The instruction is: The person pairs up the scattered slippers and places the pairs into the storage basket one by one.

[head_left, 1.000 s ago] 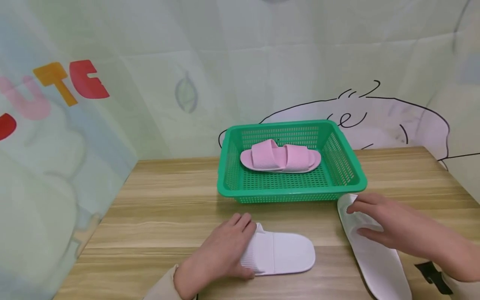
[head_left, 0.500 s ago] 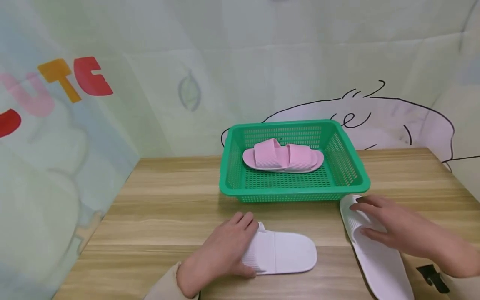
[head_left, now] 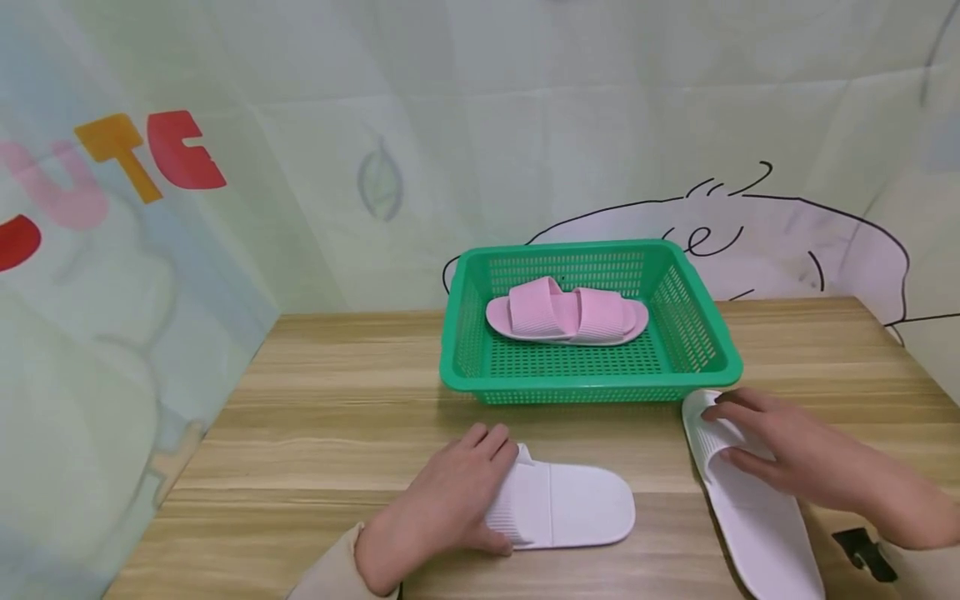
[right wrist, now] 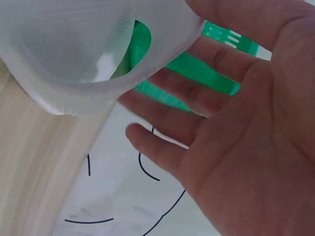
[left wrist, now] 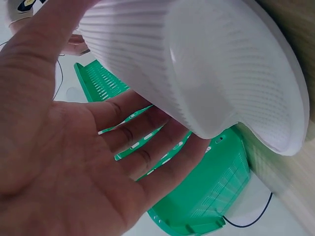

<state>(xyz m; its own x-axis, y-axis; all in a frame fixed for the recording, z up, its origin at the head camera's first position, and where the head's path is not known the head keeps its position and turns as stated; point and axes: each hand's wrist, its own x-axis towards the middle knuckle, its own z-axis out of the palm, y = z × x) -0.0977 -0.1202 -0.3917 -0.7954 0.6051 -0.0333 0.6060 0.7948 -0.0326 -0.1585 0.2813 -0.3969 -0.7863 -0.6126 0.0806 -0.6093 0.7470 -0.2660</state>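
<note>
Two white slippers lie on the wooden table. The left slipper (head_left: 588, 506) is turned sideways, its rounded sole end to the right. My left hand (head_left: 453, 496) spans its ribbed strap (left wrist: 128, 44), thumb on the near side and fingers along the far side. The right slipper (head_left: 765, 525) lies at a slant, its far end close to the green basket. Over its strap my right hand (head_left: 780, 450) grips with thumb and fingers to either side. In the right wrist view, fingertips (right wrist: 135, 135) show past the strap's edge (right wrist: 98, 91).
A green plastic basket (head_left: 585, 383) stands at the back of the table (head_left: 330, 400). Inside it, a pair of pink slippers (head_left: 536, 308) lies together. A printed cloth backdrop (head_left: 315, 167) hangs behind and to the left.
The view has shifted slightly. My right hand has settled a little on the right slipper's strap; the left hand keeps its place, and the slippers and basket have not moved.
</note>
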